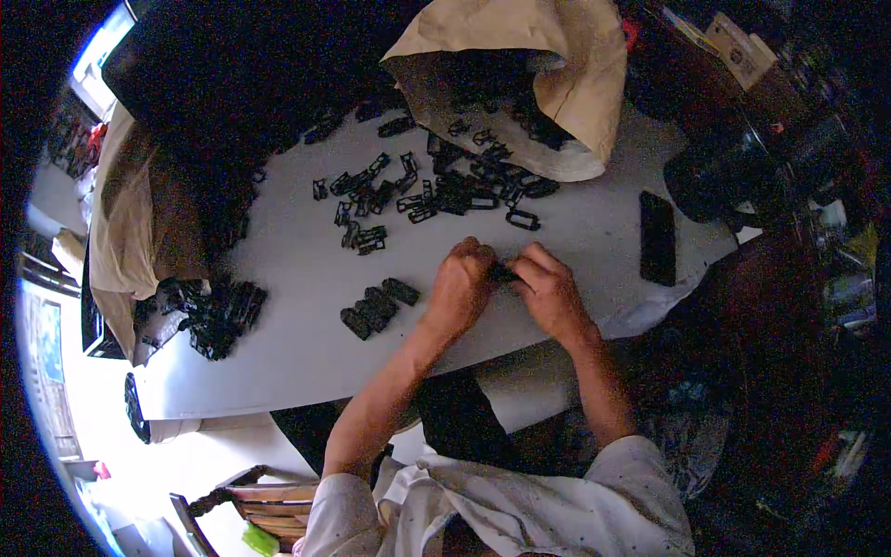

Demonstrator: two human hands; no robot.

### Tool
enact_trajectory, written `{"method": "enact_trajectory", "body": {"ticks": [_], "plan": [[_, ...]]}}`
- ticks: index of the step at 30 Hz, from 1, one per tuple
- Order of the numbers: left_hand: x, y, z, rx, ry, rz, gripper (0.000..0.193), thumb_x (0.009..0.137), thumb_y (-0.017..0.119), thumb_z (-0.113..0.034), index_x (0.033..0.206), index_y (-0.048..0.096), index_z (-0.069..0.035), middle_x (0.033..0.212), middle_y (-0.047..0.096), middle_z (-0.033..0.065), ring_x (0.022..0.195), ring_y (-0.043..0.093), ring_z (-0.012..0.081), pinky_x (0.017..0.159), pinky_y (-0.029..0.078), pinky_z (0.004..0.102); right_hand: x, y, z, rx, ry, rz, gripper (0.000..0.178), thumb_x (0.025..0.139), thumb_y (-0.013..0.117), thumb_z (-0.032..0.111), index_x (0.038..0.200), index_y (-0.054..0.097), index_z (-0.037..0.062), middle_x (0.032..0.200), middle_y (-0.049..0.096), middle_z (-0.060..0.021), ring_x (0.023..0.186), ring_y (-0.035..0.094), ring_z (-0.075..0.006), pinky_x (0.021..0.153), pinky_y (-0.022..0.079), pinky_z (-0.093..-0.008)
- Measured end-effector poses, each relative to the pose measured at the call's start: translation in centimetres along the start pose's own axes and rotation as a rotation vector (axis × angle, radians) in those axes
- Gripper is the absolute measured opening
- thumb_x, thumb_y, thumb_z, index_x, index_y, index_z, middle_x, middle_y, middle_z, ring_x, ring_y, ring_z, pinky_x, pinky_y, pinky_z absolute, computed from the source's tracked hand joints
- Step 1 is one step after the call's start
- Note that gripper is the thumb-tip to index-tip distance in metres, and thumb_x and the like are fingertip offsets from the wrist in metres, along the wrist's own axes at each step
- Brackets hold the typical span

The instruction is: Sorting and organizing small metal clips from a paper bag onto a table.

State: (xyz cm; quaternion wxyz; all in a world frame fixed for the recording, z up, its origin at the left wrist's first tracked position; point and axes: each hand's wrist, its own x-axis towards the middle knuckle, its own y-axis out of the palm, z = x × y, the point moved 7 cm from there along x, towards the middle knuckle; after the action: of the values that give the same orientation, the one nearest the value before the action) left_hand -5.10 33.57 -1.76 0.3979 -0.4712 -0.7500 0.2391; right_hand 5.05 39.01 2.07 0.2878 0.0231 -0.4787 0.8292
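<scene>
Close together over the white table (306,371), my left hand (460,283) and my right hand (551,290) both grip a small black part (503,272). Their fingers are closed, and they hide most of its shape. Just left of my left hand lie several dark oblong pieces (369,311) side by side. Beyond my hands, a loose heap of black frame-like plastic parts (455,190) spreads across the table. One open oval frame (522,220) lies by itself nearest my fingers.
An open brown paper sack (585,111) lies at the far side, dark parts at its mouth. At left, another paper sack (125,223) stands near a pile of black parts (223,316). A black phone-like slab (657,239) rests at right. A wooden chair (269,506) stands lower left.
</scene>
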Motion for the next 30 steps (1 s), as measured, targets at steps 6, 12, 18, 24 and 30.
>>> {"method": "enact_trajectory", "body": {"ticks": [6,12,18,24,30], "plan": [[0.4,-0.8,-1.2,0.124,0.058,0.018,0.006,0.069,0.058,-0.01,0.072,0.057,-0.004,0.077,0.058,0.0121,0.077,0.052,0.0317,0.066,0.045,0.0405,0.3,1.2,-1.0,0.004,0.037,0.117,0.018,0.075,0.049,0.0,0.09,0.059,0.0012,0.105,0.055,-0.0203,0.093,0.056,-0.0365,0.078,0.048,-0.0414],[0.0,-3.2,-0.7,0.143,-0.065,0.023,0.011,0.071,0.058,-0.01,0.08,0.059,-0.004,0.082,0.058,0.0139,0.087,0.053,0.0337,0.07,0.046,0.0405,0.2,2.3,0.7,-0.068,0.063,0.055,0.016,0.073,0.056,0.002,0.088,0.058,0.0004,0.096,0.052,-0.02,0.086,0.055,-0.0362,0.072,0.047,-0.0419],[2.5,-9.4,2.9,0.268,-0.24,-0.122,0.025,0.063,0.058,0.004,0.087,0.057,-0.001,0.093,0.054,0.0194,0.086,0.054,0.0372,0.066,0.047,0.0437,2.2,2.3,4.0,-0.021,-0.002,0.034,0.019,0.07,0.062,0.002,0.088,0.057,-0.0005,0.085,0.051,-0.0169,0.079,0.054,-0.0354,0.065,0.046,-0.042],[3.8,-7.8,4.7,0.497,-0.234,-0.077,0.017,0.074,0.049,-0.002,0.088,0.058,-0.001,0.092,0.056,0.0189,0.084,0.056,0.0367,0.065,0.048,0.0435,4.9,-1.3,-1.6,-0.402,-0.037,-0.237,0.015,0.071,0.06,0.001,0.085,0.056,-0.0005,0.084,0.05,-0.0147,0.075,0.054,-0.0324,0.064,0.046,-0.0397],[3.5,-7.9,5.3,0.405,-0.248,-0.025,0.014,0.073,0.055,-0.002,0.086,0.06,-0.003,0.09,0.059,0.0205,0.073,0.059,0.0355,0.057,0.048,0.04,5.2,-1.9,-2.4,-0.299,-0.046,-0.219,0.019,0.07,0.062,0.001,0.089,0.058,0.001,0.081,0.052,-0.0105,0.067,0.054,-0.0255,0.059,0.046,-0.0344]]}}
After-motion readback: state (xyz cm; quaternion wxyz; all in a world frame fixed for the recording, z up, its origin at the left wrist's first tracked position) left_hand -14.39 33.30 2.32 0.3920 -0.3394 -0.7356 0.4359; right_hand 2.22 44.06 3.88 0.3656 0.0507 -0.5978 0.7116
